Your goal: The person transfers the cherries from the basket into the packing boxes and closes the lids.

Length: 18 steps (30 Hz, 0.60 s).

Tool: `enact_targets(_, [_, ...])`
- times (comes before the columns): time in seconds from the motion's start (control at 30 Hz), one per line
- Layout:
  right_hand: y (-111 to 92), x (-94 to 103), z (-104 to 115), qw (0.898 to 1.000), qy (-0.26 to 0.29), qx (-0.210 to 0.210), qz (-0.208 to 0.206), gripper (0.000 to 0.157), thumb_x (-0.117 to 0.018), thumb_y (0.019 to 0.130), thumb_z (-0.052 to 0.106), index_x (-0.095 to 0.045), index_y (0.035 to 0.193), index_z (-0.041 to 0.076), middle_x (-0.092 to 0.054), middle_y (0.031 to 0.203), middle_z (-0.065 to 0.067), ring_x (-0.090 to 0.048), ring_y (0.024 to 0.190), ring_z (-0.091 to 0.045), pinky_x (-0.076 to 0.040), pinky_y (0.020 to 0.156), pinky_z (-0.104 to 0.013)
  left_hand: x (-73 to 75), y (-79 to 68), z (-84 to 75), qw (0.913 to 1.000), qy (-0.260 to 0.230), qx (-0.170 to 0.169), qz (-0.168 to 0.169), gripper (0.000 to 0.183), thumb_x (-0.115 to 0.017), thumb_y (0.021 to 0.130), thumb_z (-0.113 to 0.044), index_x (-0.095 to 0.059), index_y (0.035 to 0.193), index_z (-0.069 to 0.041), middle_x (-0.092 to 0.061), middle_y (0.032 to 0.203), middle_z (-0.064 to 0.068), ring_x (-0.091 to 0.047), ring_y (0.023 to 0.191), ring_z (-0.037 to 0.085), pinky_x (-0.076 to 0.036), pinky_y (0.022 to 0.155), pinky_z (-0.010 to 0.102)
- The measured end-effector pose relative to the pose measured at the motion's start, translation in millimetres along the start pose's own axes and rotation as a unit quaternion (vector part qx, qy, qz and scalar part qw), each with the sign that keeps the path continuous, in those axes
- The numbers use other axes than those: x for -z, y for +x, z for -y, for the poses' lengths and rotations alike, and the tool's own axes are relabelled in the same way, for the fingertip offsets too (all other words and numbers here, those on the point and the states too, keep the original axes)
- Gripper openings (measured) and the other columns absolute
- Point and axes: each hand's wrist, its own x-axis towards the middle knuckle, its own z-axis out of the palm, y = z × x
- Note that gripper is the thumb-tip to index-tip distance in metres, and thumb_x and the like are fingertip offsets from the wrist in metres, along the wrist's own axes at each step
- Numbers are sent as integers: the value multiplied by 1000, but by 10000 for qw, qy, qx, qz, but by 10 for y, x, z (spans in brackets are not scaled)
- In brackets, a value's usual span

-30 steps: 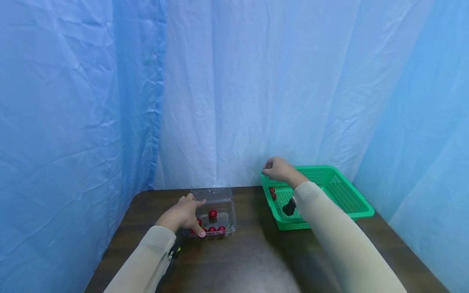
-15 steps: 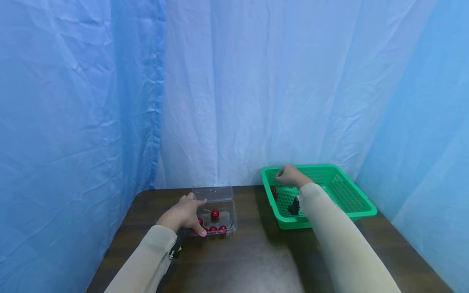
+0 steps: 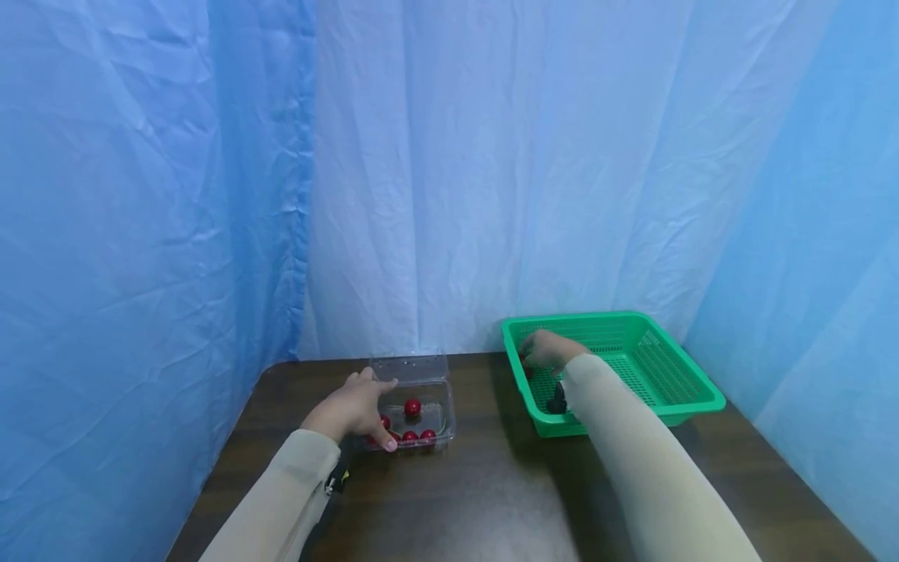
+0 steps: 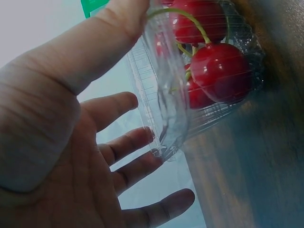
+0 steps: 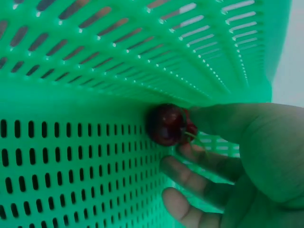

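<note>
A clear plastic box (image 3: 433, 417) with its lid tipped back holds several red cherries (image 3: 412, 407). My left hand (image 3: 354, 410) is at the box's left side, thumb by the front corner. In the left wrist view its fingers are extended and spread, tips touching the clear wall; cherries (image 4: 221, 72) with green stems lie inside. My right hand (image 3: 551, 350) reaches down into the green basket (image 3: 684, 410) at its left end. In the right wrist view, thumb and fingers stand apart around dark red cherries (image 5: 165, 124) in the basket's corner. Part of the fruit is hidden by the thumb.
Both containers stand on a dark wooden table (image 3: 477, 499), the basket to the right of the box. Blue-white curtains (image 3: 485, 172) hang behind and at both sides. The basket's slotted walls rise around my right hand.
My right hand has come from above the basket's left rim, moved a little right, and then gone down inside to the cherries. My left hand has stayed by the box.
</note>
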Motion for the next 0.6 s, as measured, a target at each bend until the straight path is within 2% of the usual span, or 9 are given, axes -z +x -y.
enact_targets(0.2, [36, -15, 20, 9997, -216, 61, -32, 43, -70, 112, 17, -69, 154, 9, -62, 164, -22, -69, 136, -40, -70, 91, -54, -8, 40, 4, 9999, 100, -78, 44, 121, -111, 69, -41, -51, 173, -28, -49, 166, 19, -48, 147, 40, -61, 111, 69])
enact_targets(0.43, [39, -43, 28, 9995, -296, -10, 68, 38, -74, 109, 16, -74, 147, 9, -74, 146, -17, -77, 116, -29, -70, 85, -49, -15, 65, 17, 9999, 112, -108, 57, 121, -111, 67, -42, -52, 172, -26, -50, 163, 20, -49, 144, 39, -60, 110, 70])
enact_targets(0.6, [3, -45, 36, 9990, -410, 127, -87, 31, -74, 110, 13, -77, 141, 6, -75, 144, -18, -76, 121, -34, -70, 87, -50, -14, 42, 19, 9999, 82, -113, 22, 121, -111, 67, -42, -53, 172, -27, -52, 161, 19, -50, 141, 38, -62, 108, 68])
